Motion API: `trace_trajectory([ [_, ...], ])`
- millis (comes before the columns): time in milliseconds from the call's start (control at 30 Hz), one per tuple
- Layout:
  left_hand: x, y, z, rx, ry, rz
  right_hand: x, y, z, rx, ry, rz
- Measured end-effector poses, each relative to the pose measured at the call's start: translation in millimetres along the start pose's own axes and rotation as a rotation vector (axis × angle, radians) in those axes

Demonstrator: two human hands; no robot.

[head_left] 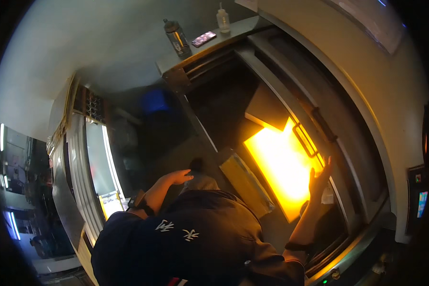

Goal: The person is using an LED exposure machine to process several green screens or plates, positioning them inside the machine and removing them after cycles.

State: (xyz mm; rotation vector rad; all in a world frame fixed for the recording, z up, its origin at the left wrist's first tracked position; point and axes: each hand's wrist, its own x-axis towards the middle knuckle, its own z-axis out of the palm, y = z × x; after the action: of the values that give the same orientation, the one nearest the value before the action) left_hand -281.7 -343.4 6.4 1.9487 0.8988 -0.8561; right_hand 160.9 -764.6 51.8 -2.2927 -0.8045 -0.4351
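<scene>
My right hand (319,177) is raised with its fingers stretched out, beside the right edge of a brightly glowing yellow panel (281,167). It lies just below a bar handle (305,141) on a metal frame; whether the fingertips touch the frame, I cannot tell. No object shows in that hand. Over by my lap, my left hand (180,177) is held out with straight fingers and nothing visible in it. A long yellowish bar wrapped in clear film (245,183) lies between my legs and the glowing panel. A flat board (270,107) sits at the panel's far end.
A dark bottle (177,39), a phone (204,39) and a clear squeeze bottle (223,20) stand on the ledge at the far side. A blue object (156,100) is in the shadow. A small lit screen (422,204) is at the right. Metal sliding rails (291,81) border the panel.
</scene>
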Motion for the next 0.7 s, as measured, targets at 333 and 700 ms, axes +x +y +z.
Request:
trace_trajectory([
  [333, 108.6, -59.3, -212.4, 0.118, 0.022, 0.364, -61.7, -94.4, 224.2, -0.123, 0.067, 0.256],
  [700, 163.8, -95.2, -353.4, -0.111, -0.257, 0.477, -102.6, -339.6, 244.5, -0.511, -0.604, 1.144],
])
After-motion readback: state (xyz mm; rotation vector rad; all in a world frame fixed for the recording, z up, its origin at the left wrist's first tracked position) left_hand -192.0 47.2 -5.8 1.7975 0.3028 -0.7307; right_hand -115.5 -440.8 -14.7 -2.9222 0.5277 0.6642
